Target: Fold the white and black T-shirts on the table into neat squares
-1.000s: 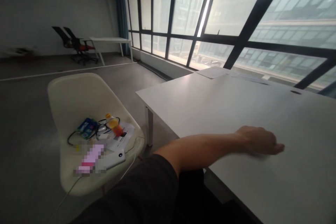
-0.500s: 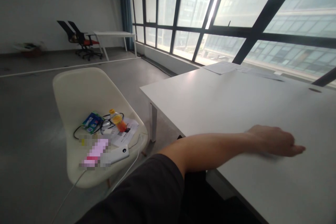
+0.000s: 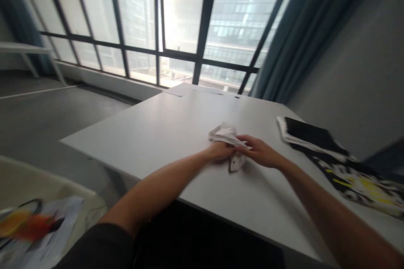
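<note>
A bunched white cloth (image 3: 224, 133) is just over the middle of the white table, and motion blur softens its folds. My left hand (image 3: 221, 151) is closed on it from the left, its fingers partly covered by the fabric. From the right, my right hand (image 3: 259, 151) grips the same cloth, its fingertips close to my left hand. A loose end of the cloth hangs below both hands. Whether the cloth touches the tabletop I cannot tell.
The white table (image 3: 139, 134) spans the middle. Folded black-and-white clothes (image 3: 315, 134) and a black printed garment (image 3: 360, 180) lie at its right. Papers (image 3: 176, 91) rest by the far edge. A cream chair (image 3: 72, 185) at lower left holds a bottle (image 3: 34, 225) and sheets.
The view has swung to the right. My left arm, earlier stretched out across the table, now meets my right hand, which has come into view. The white cloth is now visible in both hands.
</note>
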The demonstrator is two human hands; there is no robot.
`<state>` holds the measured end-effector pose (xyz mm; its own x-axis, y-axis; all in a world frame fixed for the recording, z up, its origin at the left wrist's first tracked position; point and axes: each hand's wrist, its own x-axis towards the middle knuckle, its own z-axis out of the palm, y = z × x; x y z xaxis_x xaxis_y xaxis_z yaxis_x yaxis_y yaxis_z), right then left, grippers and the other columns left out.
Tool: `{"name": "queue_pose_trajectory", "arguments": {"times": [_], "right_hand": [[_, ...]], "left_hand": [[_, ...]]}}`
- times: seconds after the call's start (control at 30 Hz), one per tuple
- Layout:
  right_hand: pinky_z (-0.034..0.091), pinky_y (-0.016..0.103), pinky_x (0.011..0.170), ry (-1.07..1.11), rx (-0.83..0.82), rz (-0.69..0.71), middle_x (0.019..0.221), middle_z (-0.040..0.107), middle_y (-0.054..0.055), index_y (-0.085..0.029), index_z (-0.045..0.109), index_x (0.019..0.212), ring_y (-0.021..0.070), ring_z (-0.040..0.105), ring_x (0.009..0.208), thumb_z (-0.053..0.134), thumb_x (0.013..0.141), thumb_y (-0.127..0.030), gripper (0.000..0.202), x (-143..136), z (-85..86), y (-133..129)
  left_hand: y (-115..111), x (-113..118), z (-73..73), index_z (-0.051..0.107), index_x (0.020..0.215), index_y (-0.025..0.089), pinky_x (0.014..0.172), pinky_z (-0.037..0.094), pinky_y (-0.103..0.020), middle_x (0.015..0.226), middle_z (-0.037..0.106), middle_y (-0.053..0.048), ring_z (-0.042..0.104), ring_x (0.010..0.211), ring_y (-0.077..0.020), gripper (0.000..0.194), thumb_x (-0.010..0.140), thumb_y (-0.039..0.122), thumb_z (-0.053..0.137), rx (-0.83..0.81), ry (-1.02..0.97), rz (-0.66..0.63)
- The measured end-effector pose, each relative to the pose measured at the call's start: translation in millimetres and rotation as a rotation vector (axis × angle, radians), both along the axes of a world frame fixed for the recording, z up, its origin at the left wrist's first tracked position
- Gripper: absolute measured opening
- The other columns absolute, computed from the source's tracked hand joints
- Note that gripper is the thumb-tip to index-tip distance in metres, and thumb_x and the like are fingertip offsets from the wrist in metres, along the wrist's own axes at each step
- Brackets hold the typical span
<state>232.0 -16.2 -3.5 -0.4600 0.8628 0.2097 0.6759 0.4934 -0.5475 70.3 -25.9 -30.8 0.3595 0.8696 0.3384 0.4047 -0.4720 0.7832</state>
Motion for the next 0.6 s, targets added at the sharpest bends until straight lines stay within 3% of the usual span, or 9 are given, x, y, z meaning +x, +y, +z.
{"name": "queue_pose_trajectory", "arguments": {"times": [0.07, 0.13, 0.27, 0.33, 0.43, 0.5, 0.6], "right_hand": [[0.052, 0.036, 0.083, 0.09, 0.062, 0.029, 0.106, 0.069, 0.007, -0.019, 0.063, 0.112, 0.0206, 0.063, 0.091, 0.068, 0.085, -0.041, 0.036, 14.7, 13.0, -8.8], [0.051, 0.035, 0.08, 0.203, 0.095, 0.088, 0.094, 0.069, 0.005, -0.017, 0.064, 0.1, 0.0199, 0.062, 0.085, 0.068, 0.081, -0.043, 0.032, 15.4, 18.9, -4.0], [0.049, 0.03, 0.068, 0.377, -0.068, 0.214, 0.076, 0.065, 0.0, -0.017, 0.063, 0.08, 0.0166, 0.061, 0.072, 0.075, 0.071, -0.045, 0.031, 24.5, 26.6, 12.7], [0.049, 0.028, 0.064, 0.493, -0.137, 0.187, 0.071, 0.064, -0.001, -0.017, 0.062, 0.078, 0.0151, 0.06, 0.066, 0.078, 0.067, -0.045, 0.033, 41.6, 30.0, 15.3], [0.051, 0.027, 0.061, 0.739, -0.089, 0.021, 0.068, 0.063, -0.002, -0.019, 0.06, 0.077, 0.0141, 0.06, 0.063, 0.077, 0.064, -0.048, 0.036, 79.0, 29.4, 17.5], [0.052, 0.027, 0.059, 0.843, -0.03, -0.181, 0.07, 0.064, -0.001, -0.019, 0.06, 0.08, 0.0146, 0.061, 0.063, 0.073, 0.067, -0.05, 0.035, 107.5, 23.7, 19.9], [0.052, 0.028, 0.058, 0.568, -0.042, -0.53, 0.069, 0.067, 0.004, -0.016, 0.064, 0.082, 0.0184, 0.066, 0.064, 0.067, 0.072, -0.039, 0.025, 146.4, 9.9, 21.9]], "left_hand": [[9.5, 0.0, -1.4, 0.067, 0.113, 0.011, 0.101, 0.047, -0.042, 0.12, 0.069, -0.016, 0.061, 0.112, -0.0282, 0.031, 0.085, 0.019, 0.058, 0.072, -0.029, -0.048], [16.5, -1.7, -0.2, 0.068, 0.11, 0.012, 0.097, 0.051, -0.041, 0.114, 0.071, -0.014, 0.063, 0.106, -0.0271, 0.031, 0.08, 0.017, 0.061, 0.179, -0.087, -0.053], [17.6, -8.3, 6.3, 0.072, 0.094, 0.015, 0.079, 0.057, -0.034, 0.092, 0.076, -0.008, 0.068, 0.082, -0.022, 0.017, 0.08, 0.023, 0.065, 0.357, -0.057, -0.033], [17.7, -10.9, 10.0, 0.072, 0.085, 0.016, 0.078, 0.057, -0.034, 0.088, 0.076, -0.007, 0.069, 0.081, -0.0222, 0.011, 0.08, 0.019, 0.063, 0.459, -0.015, 0.035], [22.3, -14.4, 14.6, 0.072, 0.087, 0.017, 0.081, 0.057, -0.036, 0.092, 0.076, -0.008, 0.07, 0.086, -0.0243, 0.016, 0.077, 0.014, 0.059, 0.613, -0.038, 0.181], [25.3, -17.9, 17.5, 0.071, 0.092, 0.017, 0.086, 0.056, -0.038, 0.093, 0.076, -0.009, 0.07, 0.092, -0.0263, 0.02, 0.078, 0.016, 0.057, 0.674, -0.073, 0.3], [22.1, -24.4, 24.2, 0.068, 0.099, 0.018, 0.095, 0.053, -0.042, 0.097, 0.074, -0.01, 0.067, 0.104, -0.0288, 0.023, 0.08, 0.028, 0.061, 0.727, -0.127, 0.399]]}}
